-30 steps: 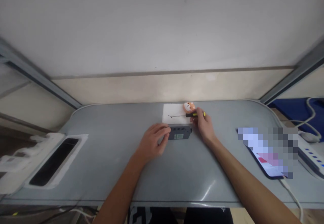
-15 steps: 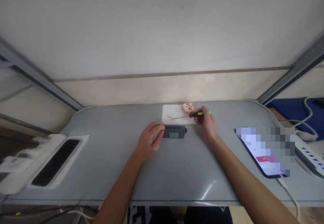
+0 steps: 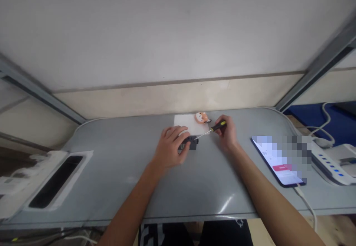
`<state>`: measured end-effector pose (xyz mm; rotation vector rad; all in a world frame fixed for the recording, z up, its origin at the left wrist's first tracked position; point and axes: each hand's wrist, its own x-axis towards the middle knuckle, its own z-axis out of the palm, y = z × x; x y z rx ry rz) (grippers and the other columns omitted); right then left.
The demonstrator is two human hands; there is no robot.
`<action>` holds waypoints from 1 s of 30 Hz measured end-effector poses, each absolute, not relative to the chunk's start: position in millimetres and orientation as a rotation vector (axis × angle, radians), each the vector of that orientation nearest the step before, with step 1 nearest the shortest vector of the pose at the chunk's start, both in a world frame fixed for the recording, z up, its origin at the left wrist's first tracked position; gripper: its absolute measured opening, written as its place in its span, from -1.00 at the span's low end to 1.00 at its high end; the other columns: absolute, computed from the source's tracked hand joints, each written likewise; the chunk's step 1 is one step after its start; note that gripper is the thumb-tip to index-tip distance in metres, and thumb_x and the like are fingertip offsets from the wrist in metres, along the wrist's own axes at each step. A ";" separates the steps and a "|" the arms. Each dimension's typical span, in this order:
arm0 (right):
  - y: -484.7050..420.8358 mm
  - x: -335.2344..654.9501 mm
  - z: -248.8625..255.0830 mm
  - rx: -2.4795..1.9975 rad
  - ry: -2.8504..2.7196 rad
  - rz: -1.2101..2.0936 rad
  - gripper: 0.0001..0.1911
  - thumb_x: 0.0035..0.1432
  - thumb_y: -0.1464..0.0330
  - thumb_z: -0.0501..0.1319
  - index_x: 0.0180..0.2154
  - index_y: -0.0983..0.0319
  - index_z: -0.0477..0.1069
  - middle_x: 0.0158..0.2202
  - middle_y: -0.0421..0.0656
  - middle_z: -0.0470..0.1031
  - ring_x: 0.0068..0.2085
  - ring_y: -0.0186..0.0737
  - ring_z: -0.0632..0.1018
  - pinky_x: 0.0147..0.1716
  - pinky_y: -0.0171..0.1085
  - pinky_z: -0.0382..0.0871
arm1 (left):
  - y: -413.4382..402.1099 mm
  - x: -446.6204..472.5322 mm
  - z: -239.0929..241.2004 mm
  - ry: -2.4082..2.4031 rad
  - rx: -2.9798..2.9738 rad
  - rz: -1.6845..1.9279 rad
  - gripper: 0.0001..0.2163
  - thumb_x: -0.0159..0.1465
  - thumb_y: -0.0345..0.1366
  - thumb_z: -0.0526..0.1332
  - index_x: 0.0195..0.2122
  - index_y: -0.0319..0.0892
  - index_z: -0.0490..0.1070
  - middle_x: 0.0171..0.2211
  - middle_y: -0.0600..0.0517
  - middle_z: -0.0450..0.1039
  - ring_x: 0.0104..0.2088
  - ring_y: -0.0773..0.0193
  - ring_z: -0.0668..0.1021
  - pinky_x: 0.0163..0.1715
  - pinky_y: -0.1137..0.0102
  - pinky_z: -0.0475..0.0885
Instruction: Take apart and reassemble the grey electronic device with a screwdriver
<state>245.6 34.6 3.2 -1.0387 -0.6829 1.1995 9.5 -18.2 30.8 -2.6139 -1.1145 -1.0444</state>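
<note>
My left hand (image 3: 172,146) is wrapped over the left part of a small dark grey vented box (image 3: 193,146), thumb in front and fingers behind. Much of the box is hidden under that hand. In my right hand (image 3: 227,133) is a screwdriver (image 3: 218,126) with a black and yellow handle, gripped near its end. Its thin shaft slants down to the left, and the tip is at the top right part of the box. A white sheet of paper (image 3: 182,121) lies just behind the box. On its right side sits an orange and white animal-faced case (image 3: 201,117).
A lit phone (image 3: 274,160) on a cable lies to the right, beside a white power strip (image 3: 329,168). At the left, a dark phone (image 3: 57,181) rests on white paper next to another white strip with plugs. A wall stands behind the grey table (image 3: 119,164).
The screwdriver tip has moved from the small dark screws on the paper to the top of the box. My left hand has slid further right over the box. The view has shifted slightly.
</note>
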 end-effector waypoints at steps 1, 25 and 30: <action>34.7 245.6 3.0 -1.040 -0.681 1.199 -0.68 0.13 0.14 0.17 -0.57 0.16 0.33 -0.70 -0.32 0.12 -0.66 -0.38 0.15 -0.64 -0.27 -0.06 | -16.6 14.7 31.5 -1.097 -2.624 -1.048 -0.82 0.32 -0.38 0.21 -0.06 -0.10 0.44 -0.01 -0.08 0.60 0.00 0.06 0.61 0.11 0.10 0.33; 31.6 245.4 13.3 -1.084 -0.683 1.187 -0.68 0.10 0.15 0.19 -0.59 0.18 0.32 -0.64 -0.27 0.21 -0.66 -0.42 0.15 -0.67 -0.28 -0.10 | -18.6 21.8 13.6 -1.101 -2.589 -1.202 -0.87 0.33 -0.41 0.26 -0.13 -0.07 0.50 -0.12 0.01 0.64 -0.09 0.15 0.65 0.08 0.15 0.36; 30.1 246.0 16.1 -1.094 -0.647 1.199 -0.72 0.06 0.20 0.18 -0.60 0.18 0.32 -0.68 -0.29 0.15 -0.66 -0.42 0.13 -0.65 -0.27 -0.13 | -16.9 21.4 12.1 -1.077 -2.565 -1.201 -0.89 0.34 -0.41 0.27 -0.15 -0.07 0.50 -0.14 0.02 0.65 -0.14 0.18 0.65 0.02 0.17 0.37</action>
